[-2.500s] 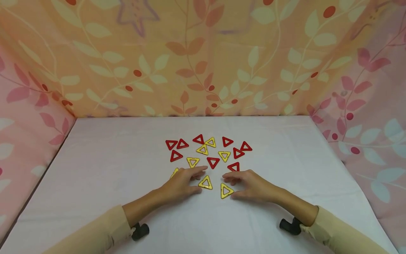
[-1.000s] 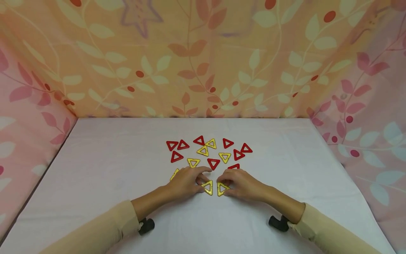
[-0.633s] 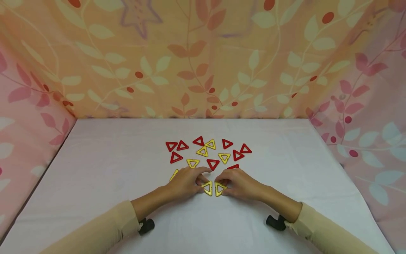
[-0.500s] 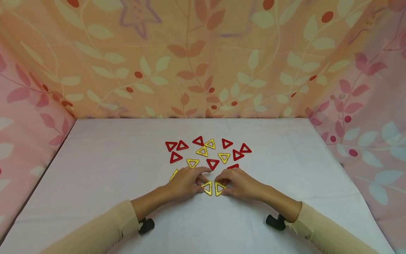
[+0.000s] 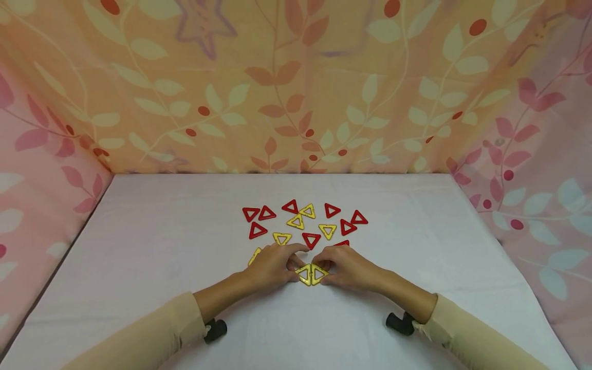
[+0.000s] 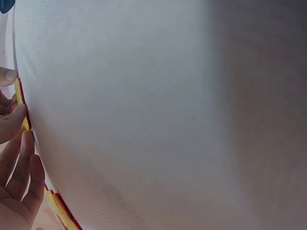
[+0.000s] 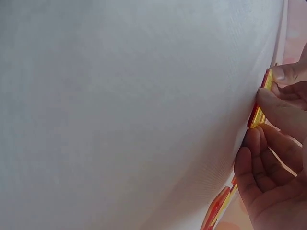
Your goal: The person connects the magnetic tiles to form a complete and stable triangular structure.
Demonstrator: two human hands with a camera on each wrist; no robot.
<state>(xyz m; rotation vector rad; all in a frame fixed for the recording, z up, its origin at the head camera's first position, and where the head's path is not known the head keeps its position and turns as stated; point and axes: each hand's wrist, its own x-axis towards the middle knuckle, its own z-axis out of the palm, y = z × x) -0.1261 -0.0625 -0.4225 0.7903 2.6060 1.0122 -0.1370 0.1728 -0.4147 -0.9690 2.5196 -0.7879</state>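
Two yellow triangular magnetic tiles stand edge to edge in the head view, forming a diamond. My left hand [image 5: 272,264] pinches the outer corner of the left yellow tile [image 5: 309,276] between thumb and fingers. The right yellow tile [image 5: 314,276] is held at its outer corner by my right hand [image 5: 350,268]. In the right wrist view a red layer shows along the yellow edge [image 7: 259,115] of the held tiles. Behind my left hand, another yellow tile [image 5: 254,256] is partly covered. A red tile [image 5: 343,243] is partly hidden by my right hand.
Beyond the hands lie several loose red and yellow triangular tiles, among them a red tile [image 5: 311,236] and a yellow tile [image 5: 282,236]. All rest on a white-covered table [image 5: 185,221]. Patterned cloth [image 5: 296,92] walls its back and sides.
My right hand has moved left with its yellow tile, closing the gap until the tile meets the left one. My left hand took hold of its tile earlier and has since stayed nearly still.
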